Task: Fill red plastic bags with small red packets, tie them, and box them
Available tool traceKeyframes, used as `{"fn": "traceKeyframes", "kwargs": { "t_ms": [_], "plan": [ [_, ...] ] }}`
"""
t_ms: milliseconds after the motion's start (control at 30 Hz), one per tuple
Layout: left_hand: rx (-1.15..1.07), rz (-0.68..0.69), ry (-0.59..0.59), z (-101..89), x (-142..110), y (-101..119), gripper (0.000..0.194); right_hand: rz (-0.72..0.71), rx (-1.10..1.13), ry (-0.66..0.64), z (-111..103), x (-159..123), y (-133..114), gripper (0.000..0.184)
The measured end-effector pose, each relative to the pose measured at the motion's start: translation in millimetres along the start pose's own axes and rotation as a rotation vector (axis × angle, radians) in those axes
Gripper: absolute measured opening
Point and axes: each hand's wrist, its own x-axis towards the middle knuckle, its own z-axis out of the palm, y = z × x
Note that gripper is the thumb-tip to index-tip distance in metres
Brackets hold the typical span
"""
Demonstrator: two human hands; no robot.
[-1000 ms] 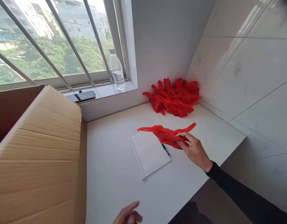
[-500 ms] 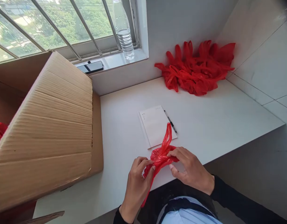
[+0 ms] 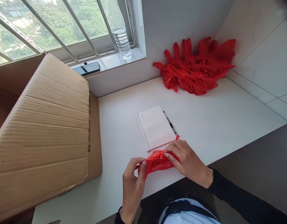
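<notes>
A crumpled red plastic bag is stretched sideways between my two hands, just above the table's front edge. My left hand pinches its left end between thumb and fingers. At the other end, my right hand grips the bag with thumb and fingertips; a small red tip pokes out above the knuckles. Just beyond the bag lies a white notebook with a few small marks on its page. A black pen rests along the notebook's right edge.
An open cardboard box takes up the left side, with a bit of red inside. Red plastic bags are heaped against the wall at the back right. A water bottle and a phone rest on the windowsill.
The red bag has been drawn out flatter and wider between my hands; its upright strand is no longer raised. My right hand has closed on the bag. The view has shifted slightly.
</notes>
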Motion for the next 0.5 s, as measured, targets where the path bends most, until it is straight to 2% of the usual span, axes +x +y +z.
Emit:
{"fn": "traceKeyframes", "kwargs": {
  "t_ms": [67,167,200,267,300,500],
  "plan": [
    [0.012,-0.007,0.028,-0.6,2,1,0.019,0.023,0.023,0.006,0,0,-2,0.009],
    [0.059,0.062,0.018,3.8,5,7,0.031,0.018,0.049,0.012,0,1,-7,0.01],
    [0.075,0.087,0.008,5.9,7,9,0.03,0.008,0.051,0.011,0,1,-8,0.01],
    [0.087,0.104,-0.012,9.1,10,12,0.016,-0.008,0.041,0.009,-1,1,-8,0.01],
    [0.078,0.089,-0.009,9.5,12,13,0.012,-0.009,0.029,0.013,-2,1,-7,0.01],
    [0.042,-0.039,0.037,-1.8,10,10,0.023,0.083,0.052,0.043,-10,1,2,0.012]
  ]
}}
